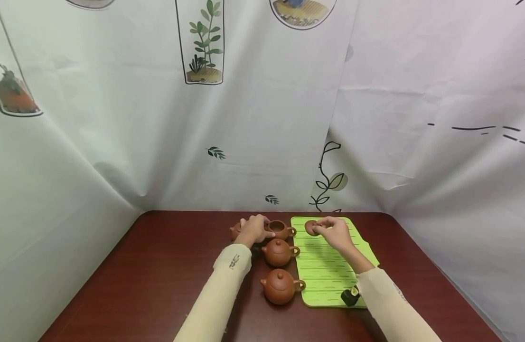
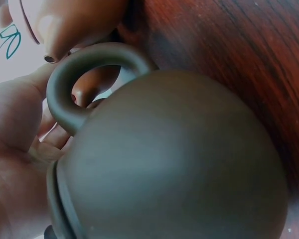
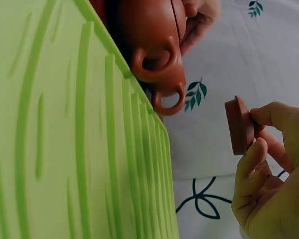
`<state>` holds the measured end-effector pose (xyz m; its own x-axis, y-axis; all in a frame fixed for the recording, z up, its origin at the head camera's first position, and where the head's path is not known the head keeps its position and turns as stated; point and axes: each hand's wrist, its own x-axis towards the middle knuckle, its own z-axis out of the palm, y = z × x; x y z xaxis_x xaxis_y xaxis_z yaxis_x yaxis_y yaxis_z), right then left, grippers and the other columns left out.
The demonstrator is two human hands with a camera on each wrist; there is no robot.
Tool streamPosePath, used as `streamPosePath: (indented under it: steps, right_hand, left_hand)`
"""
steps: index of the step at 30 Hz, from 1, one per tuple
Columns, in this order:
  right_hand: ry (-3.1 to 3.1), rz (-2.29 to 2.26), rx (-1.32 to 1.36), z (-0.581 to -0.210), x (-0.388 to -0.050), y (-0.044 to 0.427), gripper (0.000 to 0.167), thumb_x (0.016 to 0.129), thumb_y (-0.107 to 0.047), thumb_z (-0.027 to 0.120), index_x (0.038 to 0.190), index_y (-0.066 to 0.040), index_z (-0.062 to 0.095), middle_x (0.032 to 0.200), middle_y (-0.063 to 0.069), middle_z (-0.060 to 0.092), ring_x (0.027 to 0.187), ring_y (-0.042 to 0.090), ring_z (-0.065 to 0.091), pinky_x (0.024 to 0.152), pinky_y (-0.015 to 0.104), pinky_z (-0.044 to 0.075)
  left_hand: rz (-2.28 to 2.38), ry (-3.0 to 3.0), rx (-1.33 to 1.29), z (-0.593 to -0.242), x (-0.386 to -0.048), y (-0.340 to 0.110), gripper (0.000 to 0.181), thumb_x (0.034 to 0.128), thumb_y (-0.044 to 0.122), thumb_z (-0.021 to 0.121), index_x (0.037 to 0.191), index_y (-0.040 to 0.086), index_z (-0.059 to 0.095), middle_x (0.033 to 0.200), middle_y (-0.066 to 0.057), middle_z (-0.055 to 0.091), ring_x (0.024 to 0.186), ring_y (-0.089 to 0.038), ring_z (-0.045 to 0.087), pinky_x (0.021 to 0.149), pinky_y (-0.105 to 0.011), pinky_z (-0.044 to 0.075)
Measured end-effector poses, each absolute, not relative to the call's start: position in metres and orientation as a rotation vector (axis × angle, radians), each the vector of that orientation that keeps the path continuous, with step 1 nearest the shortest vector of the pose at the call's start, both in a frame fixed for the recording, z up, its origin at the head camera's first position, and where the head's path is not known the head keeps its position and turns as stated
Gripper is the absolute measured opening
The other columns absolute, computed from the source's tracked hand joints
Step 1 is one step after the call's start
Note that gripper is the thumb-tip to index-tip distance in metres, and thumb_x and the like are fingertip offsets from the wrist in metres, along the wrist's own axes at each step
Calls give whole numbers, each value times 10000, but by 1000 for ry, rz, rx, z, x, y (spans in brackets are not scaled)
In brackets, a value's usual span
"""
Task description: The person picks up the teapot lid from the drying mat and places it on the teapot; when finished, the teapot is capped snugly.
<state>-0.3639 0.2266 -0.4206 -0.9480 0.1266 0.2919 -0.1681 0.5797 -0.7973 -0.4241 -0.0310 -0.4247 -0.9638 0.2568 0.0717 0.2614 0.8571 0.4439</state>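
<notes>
My right hand [image 1: 337,233] pinches a round reddish-brown teapot lid [image 3: 239,127] by its knob, holding it tilted above the green mat [image 1: 322,270]. A teapot without a lid [image 1: 277,230] stands at the back. My left hand [image 1: 255,229] grips its left side, thumb in front; the fingers behind are mostly hidden. Left of that hand another teapot [image 1: 234,231] shows partly. In the left wrist view a shaded teapot [image 2: 174,159] fills the foreground, its looped handle near the palm. Two lidded teapots [image 1: 277,252] stand in front of the lidless one.
The nearest lidded teapot [image 1: 279,287] sits beside the mat's left edge. Near the right sleeve is a small black object [image 1: 350,297] with a yellow spot. A dark red wooden table [image 1: 160,270] meets a printed white cloth [image 1: 254,175] at the back.
</notes>
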Motion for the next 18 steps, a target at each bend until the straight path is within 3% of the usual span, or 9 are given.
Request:
streamPosePath:
  steps: [5, 14, 18]
  right_hand:
    - [-2476, 1382, 59, -419, -369, 215, 151, 858, -168, 770, 938, -43, 739, 848, 81, 644, 682, 184, 525, 550, 301, 422]
    - [-2476, 1432, 98, -416, -378, 195, 124, 862, -160, 775, 931, -58, 756, 877, 71, 654, 802, 203, 561, 612, 317, 450]
    - [-2479, 1449, 103, -416, -383, 187, 118, 854, -150, 781, 920, -54, 761, 849, 65, 669, 781, 200, 568, 606, 319, 446]
  left_hand:
    - [-726, -3010, -429, -425, -424, -33, 479, 849, 366, 793, 1253, 132, 683, 1235, -47, 664, 1171, -289, 578, 983, -503, 300]
    - [-689, -3007, -448, -427, -426, -34, 481, 848, 393, 789, 1247, 146, 685, 1211, -35, 674, 1135, -274, 598, 974, -493, 302]
    - [-676, -3009, -450, -428, -427, -34, 473, 852, 400, 784, 1240, 148, 684, 1195, -33, 679, 1127, -271, 602, 980, -499, 298]
